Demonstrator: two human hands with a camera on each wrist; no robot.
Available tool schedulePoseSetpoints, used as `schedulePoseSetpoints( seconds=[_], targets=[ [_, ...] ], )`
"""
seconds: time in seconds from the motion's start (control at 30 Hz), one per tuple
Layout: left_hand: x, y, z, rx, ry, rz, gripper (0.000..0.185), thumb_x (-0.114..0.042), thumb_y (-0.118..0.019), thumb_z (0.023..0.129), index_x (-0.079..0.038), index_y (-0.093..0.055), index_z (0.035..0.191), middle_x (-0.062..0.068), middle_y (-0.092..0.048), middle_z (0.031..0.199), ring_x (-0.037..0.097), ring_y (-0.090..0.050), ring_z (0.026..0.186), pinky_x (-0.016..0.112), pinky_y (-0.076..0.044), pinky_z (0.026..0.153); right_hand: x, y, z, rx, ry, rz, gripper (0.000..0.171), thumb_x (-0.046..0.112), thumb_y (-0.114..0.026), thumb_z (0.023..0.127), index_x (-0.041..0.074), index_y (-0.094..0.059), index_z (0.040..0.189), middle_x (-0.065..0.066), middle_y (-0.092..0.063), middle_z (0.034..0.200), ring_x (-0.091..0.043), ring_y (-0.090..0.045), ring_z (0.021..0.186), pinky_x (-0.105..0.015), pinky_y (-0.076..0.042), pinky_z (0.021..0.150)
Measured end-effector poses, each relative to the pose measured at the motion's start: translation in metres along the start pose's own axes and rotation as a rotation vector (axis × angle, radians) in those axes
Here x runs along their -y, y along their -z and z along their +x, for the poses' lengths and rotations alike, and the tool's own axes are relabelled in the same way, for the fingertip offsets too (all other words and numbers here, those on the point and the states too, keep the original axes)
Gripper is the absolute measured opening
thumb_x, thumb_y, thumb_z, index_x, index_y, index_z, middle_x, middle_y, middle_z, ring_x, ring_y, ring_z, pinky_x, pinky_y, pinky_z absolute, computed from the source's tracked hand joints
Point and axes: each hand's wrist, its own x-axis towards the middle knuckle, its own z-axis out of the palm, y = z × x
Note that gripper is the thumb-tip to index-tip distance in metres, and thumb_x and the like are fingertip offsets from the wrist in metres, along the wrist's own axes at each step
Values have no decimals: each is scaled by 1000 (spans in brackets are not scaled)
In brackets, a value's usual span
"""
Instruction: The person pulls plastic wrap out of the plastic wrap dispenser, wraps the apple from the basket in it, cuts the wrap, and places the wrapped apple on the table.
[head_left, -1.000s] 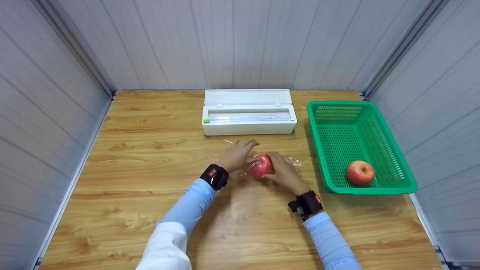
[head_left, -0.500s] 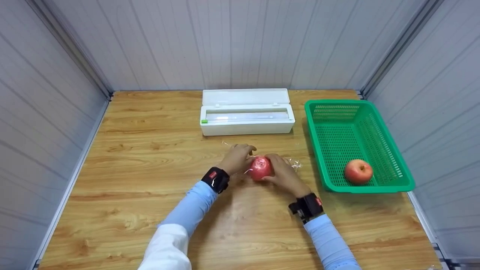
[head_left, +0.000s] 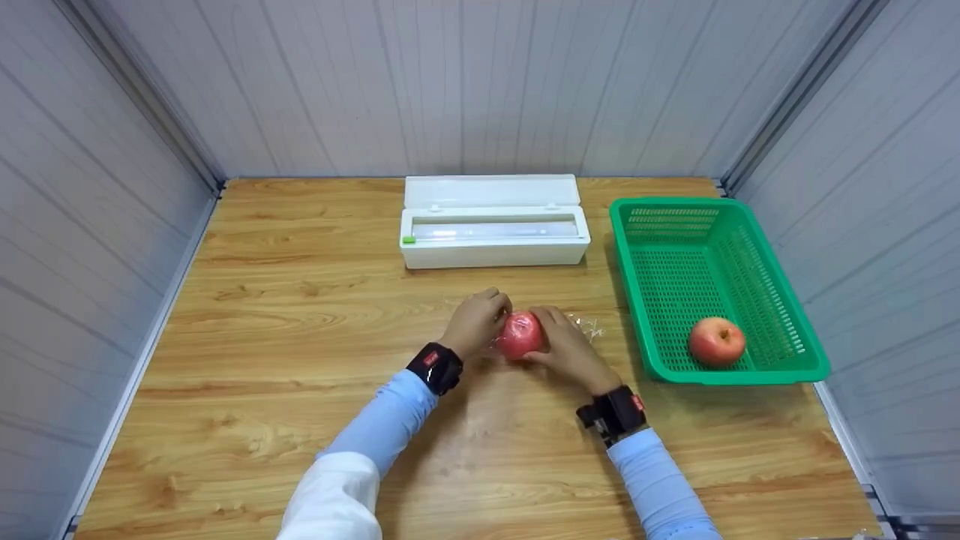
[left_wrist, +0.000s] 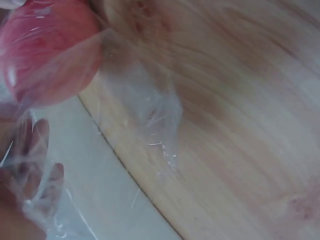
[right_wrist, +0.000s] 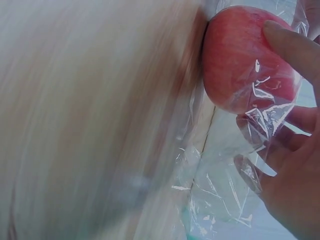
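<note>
A red apple (head_left: pixel 520 336), partly covered in clear plastic wrap (right_wrist: pixel 272 117), sits on the wooden table between both hands. My right hand (head_left: pixel 568 349) grips the apple from its right side. Its thumb (right_wrist: pixel 295 47) lies on the skin and the other fingers reach around behind. Close against the apple's left side, my left hand (head_left: pixel 476 324) has its fingers curled, pinching the wrap; the fingertips are mostly hidden in the head view. Loose wrap also hangs beside the apple (left_wrist: pixel 50 55) in the left wrist view, and a crumpled flap sticks out past the right hand.
Behind the hands stands a white wrap dispenser (head_left: pixel 495 255) with its lid raised and a green slider at its left end. To the right is a green plastic basket (head_left: pixel 637 300) holding another apple (head_left: pixel 717 342). Pale panel walls (head_left: pixel 465 90) enclose the table.
My left hand's fingers have curled in from a more spread pose and drawn the left-hand wrap up against the apple. The right hand keeps its grip, nearly still.
</note>
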Motion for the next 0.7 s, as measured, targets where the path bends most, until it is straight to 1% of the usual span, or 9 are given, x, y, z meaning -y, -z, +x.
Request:
schedulePoseSetpoints(
  seconds=[0.1, 0.23, 0.33, 0.43, 0.5, 0.57, 0.7],
  targets=[
    [-1, -2, -1, -11, 6, 7, 5, -7, -60, 87, -7, -64, 90, 6, -60, 86, 21, -60, 77, 34, -52, 72, 0, 0, 0, 0, 3, -19, 81, 27, -81, 72, 3, -41, 138, -17, -43, 141, -35, -42, 130, -51, -32, 111],
    [-2, -6, -2, -33, -13, 51, 5, -9, -61, 88, -7, -63, 91, 6, -59, 88, 21, -60, 78, 32, -53, 73, 2, 0, 1, 17, -1, -59, 90, 32, -80, 72, 2, -34, 143, -18, -35, 148, -37, -35, 136, -52, -24, 115],
    [-1, -8, -4, -50, -22, 78, 4, -10, -62, 88, -8, -62, 91, 5, -58, 88, 20, -60, 77, 31, -52, 72, 4, 1, 2, 32, -9, -61, 99, 38, -81, 71, 6, -26, 147, -17, -32, 151, -36, -33, 138, -53, -21, 116],
    [-1, -10, -5, -62, -25, 77, 4, -11, -62, 88, -8, -62, 91, 5, -57, 88, 20, -58, 77, 31, -51, 71, 6, 2, 6, 43, -11, -59, 106, 42, -82, 68, 11, -22, 150, -14, -32, 152, -35, -34, 138, -52, -20, 116],
    [0, -10, -5, -66, -26, 71, 5, -12, -62, 89, -8, -62, 91, 5, -56, 88, 19, -58, 76, 31, -51, 69, 7, 1, 8, 53, -9, -66, 106, 43, -82, 67, 12, -22, 150, -13, -33, 151, -34, -35, 137, -51, -20, 116],
    [0, -10, -5, -69, -25, 65, 4, -11, -61, 89, -8, -63, 91, 4, -56, 88, 19, -57, 75, 31, -50, 69, 7, 1, 10, 60, -4, -70, 103, 43, -81, 68, 11, -27, 149, -13, -37, 150, -34, -38, 135, -51, -22, 115],
    [1, -10, -7, -79, -21, 49, 4, -10, -61, 88, -8, -63, 91, 4, -56, 89, 19, -57, 77, 30, -50, 70, 6, -1, 11, 72, -23, -14, 92, 40, -80, 70, 9, -35, 145, -12, -42, 146, -32, -42, 132, -51, -29, 112]
  ],
)
